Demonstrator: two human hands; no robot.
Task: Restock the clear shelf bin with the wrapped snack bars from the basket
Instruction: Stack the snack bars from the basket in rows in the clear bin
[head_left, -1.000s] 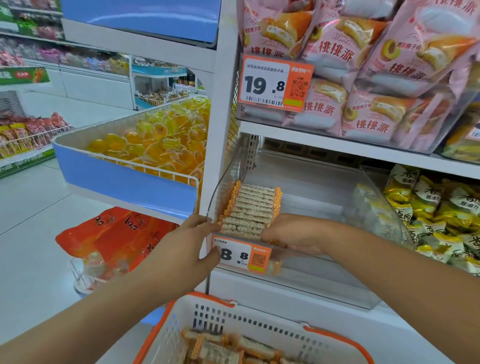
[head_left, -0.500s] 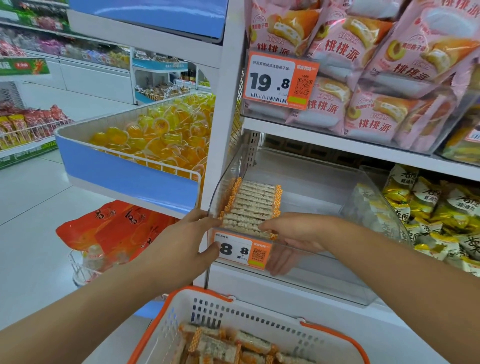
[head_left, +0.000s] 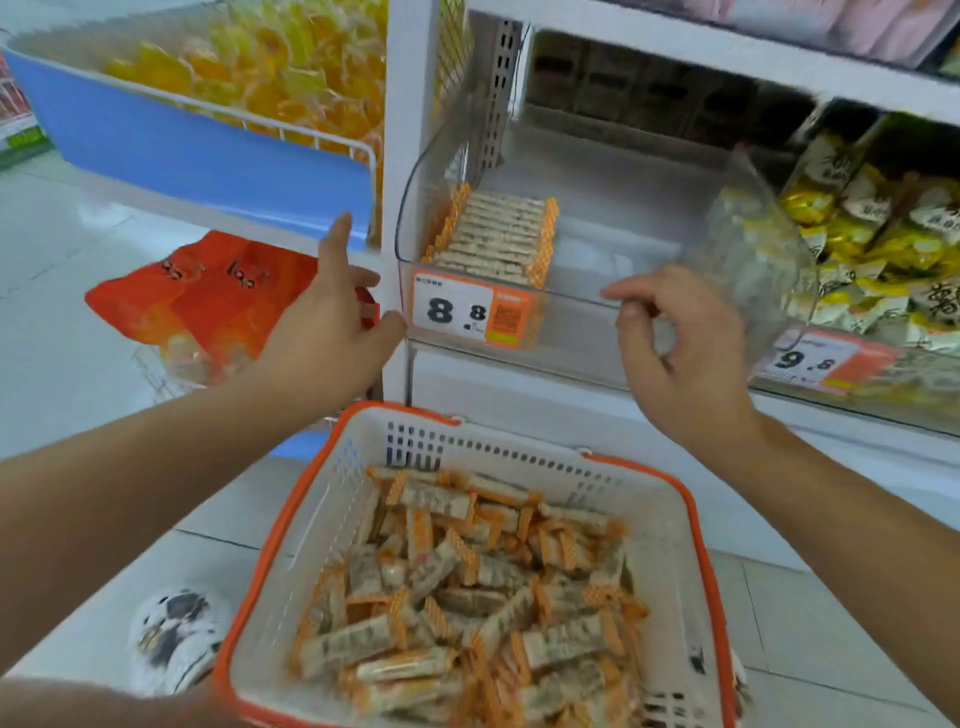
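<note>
Nearest the camera, the white plastic basket with the orange rim (head_left: 696, 525) is sitting low in front of the shelving, and a loose heap of wrapped snack bars with orange crimped ends (head_left: 457, 597) is filling its floor, lying at every angle. Above it, both hands are hanging empty between basket and shelf: the left hand (head_left: 327, 332) is hovering by the white upright post (head_left: 402, 130) with its fingers spread wide and holding nothing, and the right hand (head_left: 680, 348) is hovering just in front of the bin's front lip with its fingers loosely curled around nothing. Beyond them, the clear plastic shelf bin (head_left: 587, 306) is carrying an orange and white price tag reading 8.8 (head_left: 470, 312) on its front wall, and 1 neat row of the same bars (head_left: 496, 234) is standing against its left wall, while the floor to the right of that row is lying bare. Judging from this, the step in hand looks like the gap between loads, with most of the restocking left to do. The next move is probably calling for both hands to be dropping into the basket, gathering bars that are lying crosswise, squaring them into a stack, and setting them beside the standing row.
</note>
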